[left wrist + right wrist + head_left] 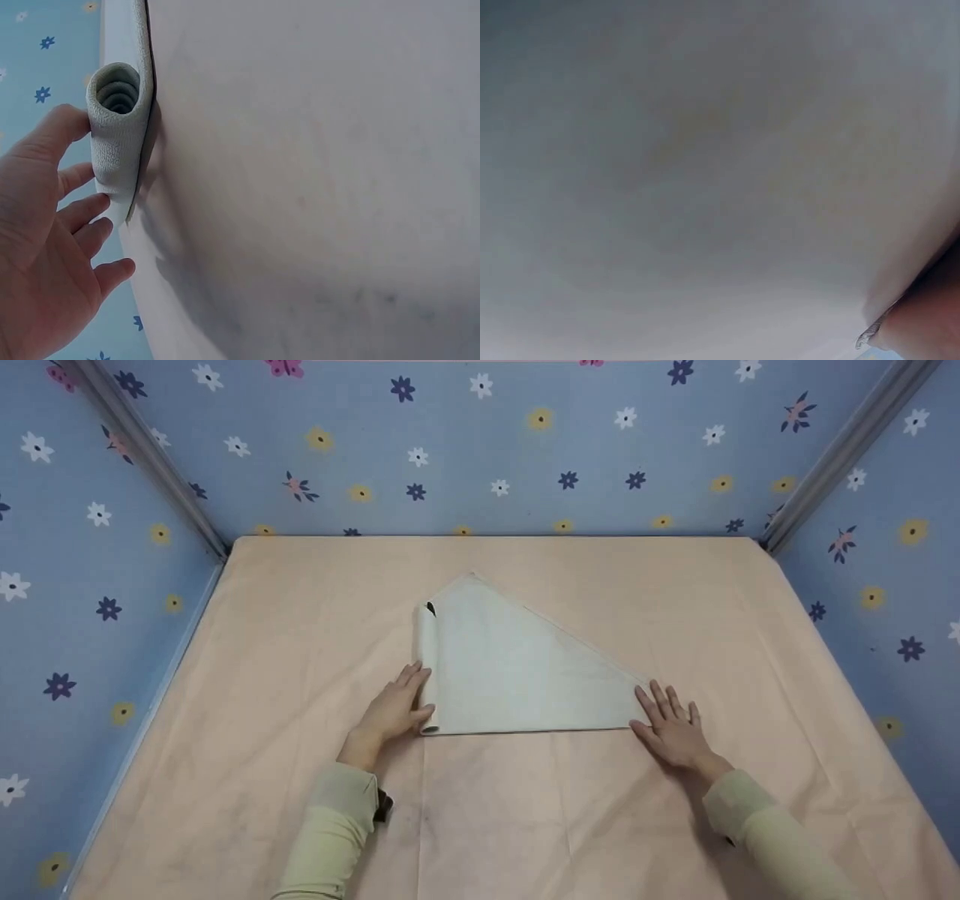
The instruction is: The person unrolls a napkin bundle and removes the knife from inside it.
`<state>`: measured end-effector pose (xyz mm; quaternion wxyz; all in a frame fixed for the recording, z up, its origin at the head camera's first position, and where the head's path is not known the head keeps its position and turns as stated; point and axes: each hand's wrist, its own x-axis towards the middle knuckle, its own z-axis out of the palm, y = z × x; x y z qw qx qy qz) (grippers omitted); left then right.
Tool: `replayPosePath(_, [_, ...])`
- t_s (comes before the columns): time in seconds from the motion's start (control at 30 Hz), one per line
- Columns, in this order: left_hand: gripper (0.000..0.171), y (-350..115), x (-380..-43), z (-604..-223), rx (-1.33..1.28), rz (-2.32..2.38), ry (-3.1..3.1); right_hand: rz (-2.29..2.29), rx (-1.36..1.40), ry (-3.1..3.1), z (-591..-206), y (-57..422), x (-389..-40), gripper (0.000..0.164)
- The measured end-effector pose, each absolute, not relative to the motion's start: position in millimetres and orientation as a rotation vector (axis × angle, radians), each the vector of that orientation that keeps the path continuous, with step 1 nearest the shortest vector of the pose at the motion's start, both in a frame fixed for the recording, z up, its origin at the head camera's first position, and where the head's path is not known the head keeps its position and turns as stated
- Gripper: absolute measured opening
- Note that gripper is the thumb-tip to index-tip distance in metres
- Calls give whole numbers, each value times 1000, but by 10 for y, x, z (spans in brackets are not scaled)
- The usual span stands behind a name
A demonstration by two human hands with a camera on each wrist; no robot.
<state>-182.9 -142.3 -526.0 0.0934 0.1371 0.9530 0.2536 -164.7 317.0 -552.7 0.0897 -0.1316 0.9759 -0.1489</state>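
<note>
At 9 o'clock on the cloth [517,675], the 12-to-6 roll [427,649] touches the relaxed left hand [391,709]; spread right hand [673,733], 4 o'clock.

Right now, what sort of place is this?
Probably a partitioned work booth: blue flower-printed panels on three sides, straight grey metal-looking posts at the far corners, and a creased peach cloth spread flat between them.

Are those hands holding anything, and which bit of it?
Nothing looks gripped. The left hand touches the rolled edge of the pale cloth; the right hand rests at the cloth's right end.
</note>
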Motion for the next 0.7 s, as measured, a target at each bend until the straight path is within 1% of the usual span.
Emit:
replayPosePath(0.53, [64,-1515,-1801,-5294,397,804,2792,-440,-409,2899,-5524,3178,-1650,63])
replayPosePath(0.7, [62,-1483,-1790,-5280,409,775,2827,-429,-398,2900,-5525,3175,-1649,63])
